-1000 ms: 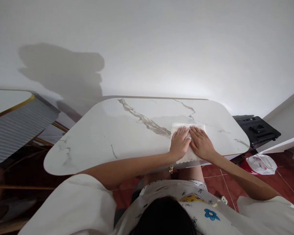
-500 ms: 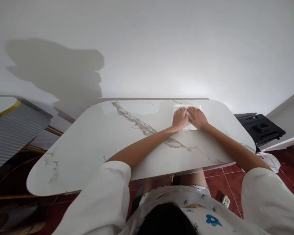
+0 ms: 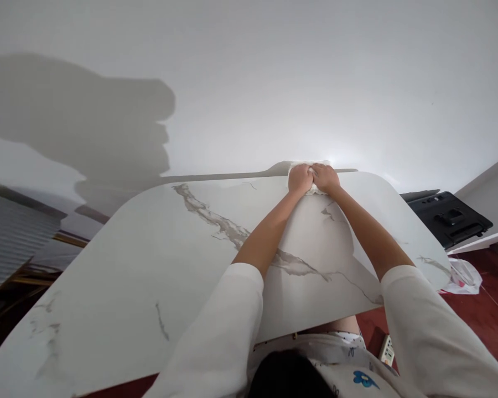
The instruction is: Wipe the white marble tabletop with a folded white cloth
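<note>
A white cloth lies at the far edge of the marble-patterned white table, its far side reaching past the edge against the wall. My left hand presses on the cloth's left part, its fingers bent over it. Close beside it my right hand holds down the right part, fingers also curled onto the cloth. The hands nearly touch at the thumbs, and both forearms stretch forward over the tabletop. Some fingertips are hidden from view.
A white wall rises behind the table's far edge. On the right are a black case and a clear plastic bag. A power strip lies on the red tiled floor. A grey ribbed piece stands left.
Both hands have pushed the cloth forward, from the tabletop to its far edge by the wall. My fingers were flatter before and are now more bent. My body has leaned farther over the table.
</note>
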A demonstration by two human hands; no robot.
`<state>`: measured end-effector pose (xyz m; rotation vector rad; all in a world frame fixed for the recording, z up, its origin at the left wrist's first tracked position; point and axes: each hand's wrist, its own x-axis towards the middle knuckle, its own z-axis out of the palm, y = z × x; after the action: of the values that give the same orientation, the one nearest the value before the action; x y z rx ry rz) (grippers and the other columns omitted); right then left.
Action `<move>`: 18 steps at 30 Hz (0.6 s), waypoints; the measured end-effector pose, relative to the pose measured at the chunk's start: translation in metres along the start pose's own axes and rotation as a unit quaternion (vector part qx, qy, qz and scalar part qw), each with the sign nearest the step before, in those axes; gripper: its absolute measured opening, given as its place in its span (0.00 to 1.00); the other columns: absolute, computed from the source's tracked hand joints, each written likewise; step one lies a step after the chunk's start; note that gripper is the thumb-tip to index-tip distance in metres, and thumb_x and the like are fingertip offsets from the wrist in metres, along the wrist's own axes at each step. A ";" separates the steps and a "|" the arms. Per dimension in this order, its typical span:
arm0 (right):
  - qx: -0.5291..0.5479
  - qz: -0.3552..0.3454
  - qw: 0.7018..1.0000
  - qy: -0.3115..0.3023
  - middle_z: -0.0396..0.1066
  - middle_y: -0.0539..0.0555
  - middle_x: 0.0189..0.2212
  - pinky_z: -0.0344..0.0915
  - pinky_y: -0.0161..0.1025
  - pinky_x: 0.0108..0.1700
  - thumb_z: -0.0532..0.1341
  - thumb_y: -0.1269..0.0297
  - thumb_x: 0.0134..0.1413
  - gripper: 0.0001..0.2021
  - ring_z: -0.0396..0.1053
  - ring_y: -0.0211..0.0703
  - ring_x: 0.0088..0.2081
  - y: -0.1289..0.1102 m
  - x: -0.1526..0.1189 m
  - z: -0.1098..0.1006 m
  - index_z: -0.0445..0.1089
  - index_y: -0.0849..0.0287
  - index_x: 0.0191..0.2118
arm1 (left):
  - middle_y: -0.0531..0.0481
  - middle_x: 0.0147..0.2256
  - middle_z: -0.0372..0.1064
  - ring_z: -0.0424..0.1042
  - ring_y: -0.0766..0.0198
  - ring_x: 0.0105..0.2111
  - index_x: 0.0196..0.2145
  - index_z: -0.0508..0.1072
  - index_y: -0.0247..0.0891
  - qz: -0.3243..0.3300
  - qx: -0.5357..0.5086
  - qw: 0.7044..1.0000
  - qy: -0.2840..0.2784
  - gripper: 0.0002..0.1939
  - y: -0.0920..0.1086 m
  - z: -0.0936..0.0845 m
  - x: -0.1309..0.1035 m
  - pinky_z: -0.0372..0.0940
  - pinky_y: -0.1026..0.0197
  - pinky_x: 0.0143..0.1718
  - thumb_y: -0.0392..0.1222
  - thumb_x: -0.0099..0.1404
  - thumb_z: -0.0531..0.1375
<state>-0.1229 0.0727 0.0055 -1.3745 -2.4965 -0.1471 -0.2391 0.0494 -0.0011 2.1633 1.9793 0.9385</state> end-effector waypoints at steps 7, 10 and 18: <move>0.000 -0.001 1.000 0.006 0.64 0.63 0.57 0.52 0.48 0.57 0.41 0.68 0.64 0.22 0.59 0.52 0.58 -0.003 -0.007 -0.002 0.64 0.66 0.55 | 0.41 0.48 0.71 0.66 0.55 0.50 0.48 0.70 0.34 0.006 0.017 1.000 -0.008 0.18 0.004 -0.004 -0.006 0.55 0.54 0.55 0.32 0.65 0.46; -0.010 -0.004 1.000 0.002 0.61 0.62 0.60 0.50 0.47 0.59 0.42 0.68 0.64 0.22 0.55 0.51 0.61 -0.008 -0.017 -0.005 0.61 0.67 0.58 | 0.41 0.48 0.70 0.65 0.55 0.50 0.48 0.70 0.35 0.023 0.027 0.999 -0.009 0.18 0.007 -0.010 -0.018 0.55 0.54 0.55 0.32 0.65 0.46; -0.021 0.030 0.999 0.004 0.55 0.64 0.63 0.47 0.48 0.62 0.42 0.66 0.64 0.25 0.51 0.54 0.64 -0.042 -0.062 -0.016 0.57 0.72 0.62 | 0.43 0.53 0.66 0.60 0.57 0.55 0.50 0.67 0.35 0.068 0.048 0.996 -0.035 0.19 0.013 -0.031 -0.062 0.53 0.56 0.57 0.31 0.65 0.45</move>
<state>-0.1239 -0.0039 0.0044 -1.4610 -2.4552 -0.1924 -0.2415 -0.0211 0.0054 2.3734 1.9038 0.7850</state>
